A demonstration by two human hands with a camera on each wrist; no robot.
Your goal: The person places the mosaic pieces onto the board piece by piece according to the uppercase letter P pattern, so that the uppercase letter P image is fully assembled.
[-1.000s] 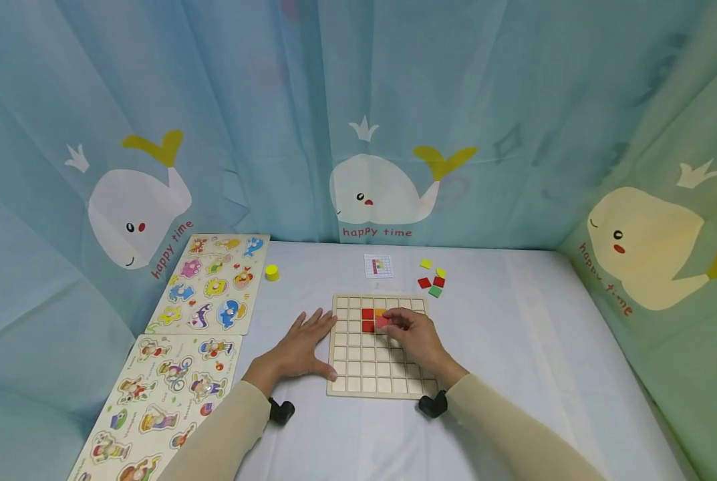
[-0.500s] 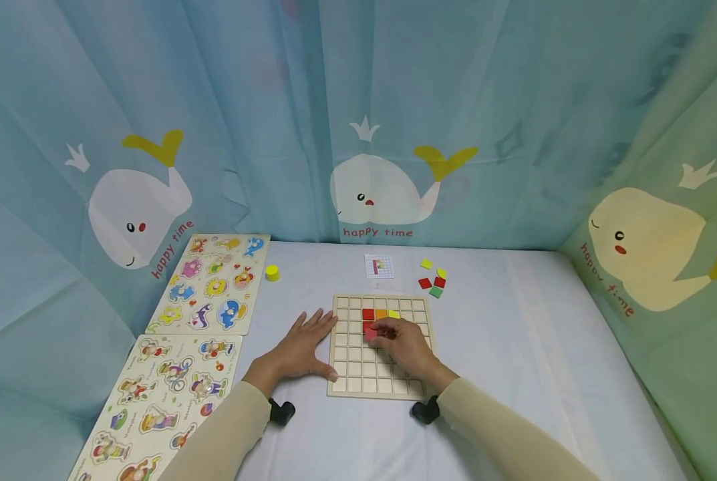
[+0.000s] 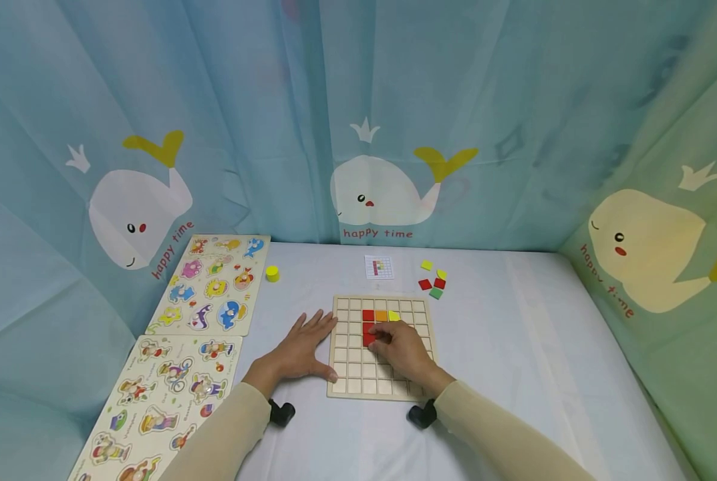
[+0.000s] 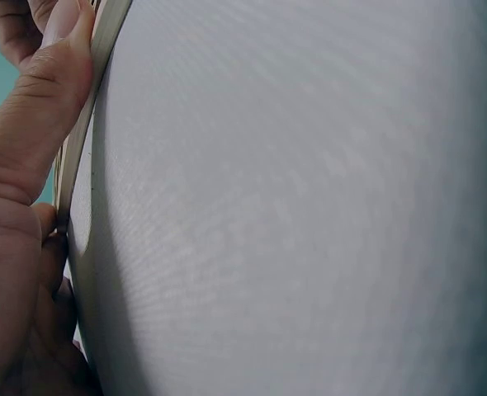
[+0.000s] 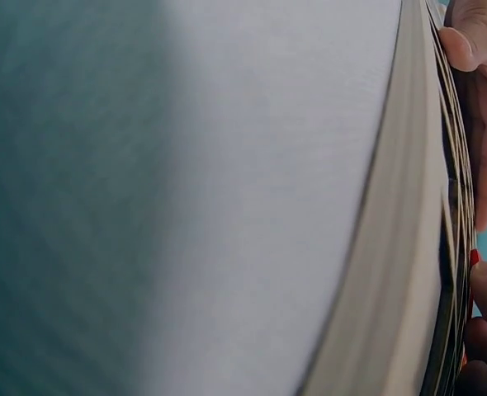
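on the gridded board (image 3: 355,369), the right hand (image 3: 407,350) pinches a red tile (image 3: 367,340).

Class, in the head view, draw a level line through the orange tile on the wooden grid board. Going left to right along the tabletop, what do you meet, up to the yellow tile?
Sea-animal puzzle board → left hand → red tile → orange tile → yellow tile.

Left hand (image 3: 301,347): fingers spread at left edge of board (image 3: 353,385), thumb near its near-left corner. Right hand (image 3: 403,344): inside right edge, thumb and fingers curled, pinching.
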